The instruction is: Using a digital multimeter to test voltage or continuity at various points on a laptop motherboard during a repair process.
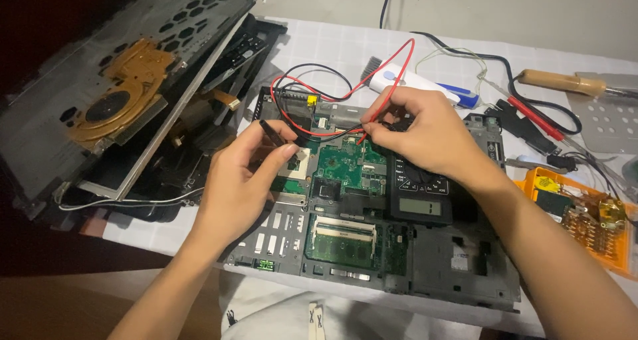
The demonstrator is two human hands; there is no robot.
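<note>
The left hand (242,174) pinches a black probe (279,135) over the green board (349,170) of an opened laptop (372,260) on the table (325,44). The right hand (425,131) grips a red probe (363,138) above the board, beside a black meter (420,197).

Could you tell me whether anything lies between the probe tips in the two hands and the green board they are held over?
Nothing visible does. The left hand holds the black probe and the right hand the red probe directly above the bare green board; the leads loop behind.

Green circuit board (345,170) in a grey laptop base (458,260); red lead (392,71) and black lead (312,69); copper-coloured heatsink (129,91); orange case (618,247); white checked tabletop (332,41).
</note>
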